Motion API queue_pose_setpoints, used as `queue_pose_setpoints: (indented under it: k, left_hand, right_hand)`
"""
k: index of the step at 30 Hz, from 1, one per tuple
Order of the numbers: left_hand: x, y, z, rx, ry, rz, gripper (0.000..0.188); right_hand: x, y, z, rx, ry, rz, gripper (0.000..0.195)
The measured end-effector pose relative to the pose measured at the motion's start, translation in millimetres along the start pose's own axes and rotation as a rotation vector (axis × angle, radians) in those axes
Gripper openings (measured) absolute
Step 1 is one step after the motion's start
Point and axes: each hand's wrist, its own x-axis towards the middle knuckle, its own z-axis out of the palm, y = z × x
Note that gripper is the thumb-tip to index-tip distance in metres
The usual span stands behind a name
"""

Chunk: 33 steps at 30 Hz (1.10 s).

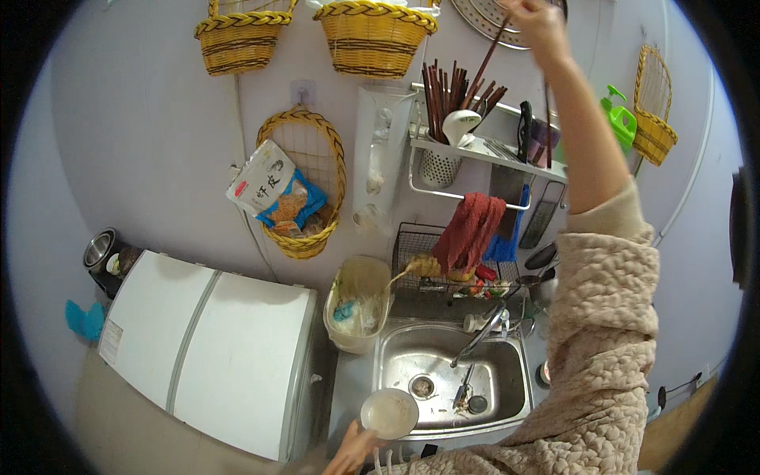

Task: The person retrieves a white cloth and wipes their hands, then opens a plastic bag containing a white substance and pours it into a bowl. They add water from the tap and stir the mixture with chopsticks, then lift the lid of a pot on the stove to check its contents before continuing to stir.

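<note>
My left hand (354,446) grips the rim of a white bowl (389,414) above the front left edge of the stainless steel sink (454,335). A pale, cloudy content or coating shows inside the bowl. Raised high at the top of the view, my right hand (537,27) pinches the upper end of a dark chopstick (491,52). That stick slants down to a perforated metal utensil holder (440,168) full of brown chopsticks (436,98). A white ladle (461,126) hangs at the holder's front. The fingertips are blurred and cut by the frame's top.
A wall shelf (493,153) bears a black-handled knife (525,127); a red cloth (472,228) hangs from its rail. The faucet (478,338) arches over the sink, where a knife (463,386) lies. Left stand a plastic bin (356,338) and a white chest freezer (237,356).
</note>
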Motion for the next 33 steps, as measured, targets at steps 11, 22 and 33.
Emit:
queue_pose_setpoints:
  k: [11, 22, 33]
  left_hand:
    - [-3, 19, 17, 0.031, -0.053, -0.103, 0.061]
    - [-12, -10, 127, 0.235, -0.304, -0.182, 0.059]
    - [-63, -124, 267, 0.394, -0.566, -0.362, 0.059]
  right_hand:
    - [-163, 48, -250, 0.786, 0.292, 0.67, 0.026]
    - [-530, -45, -436, 0.497, 0.494, 1.829, 0.023]
    - [-671, -182, -569, -0.201, 0.687, 1.706, 0.044]
